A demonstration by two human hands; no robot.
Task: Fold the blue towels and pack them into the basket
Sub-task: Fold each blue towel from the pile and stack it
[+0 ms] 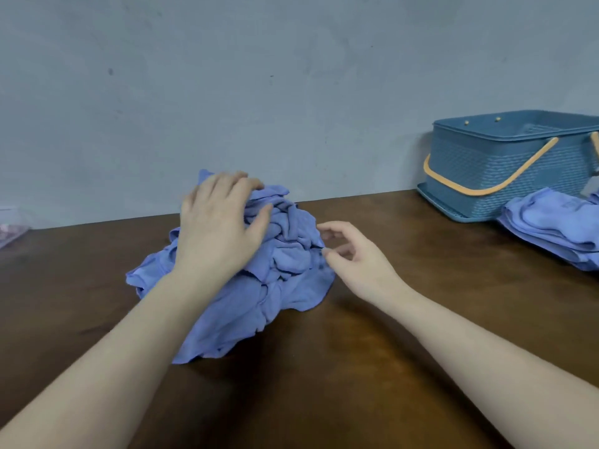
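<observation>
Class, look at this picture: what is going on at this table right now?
A person is sorting a crumpled heap of blue cloth towels on a dark brown wooden table. The left hand rests on top of the heap, fingers spread over the cloth. The right hand hovers at the heap's right edge, fingers loosely curled, holding nothing yet. A stack of folded blue towels lies at far right, beside a blue plastic woven-pattern basket with orange handles.

Brown wooden table (324, 367); grey wall (259, 76); blurred pinkish object (11, 233) far left.
</observation>
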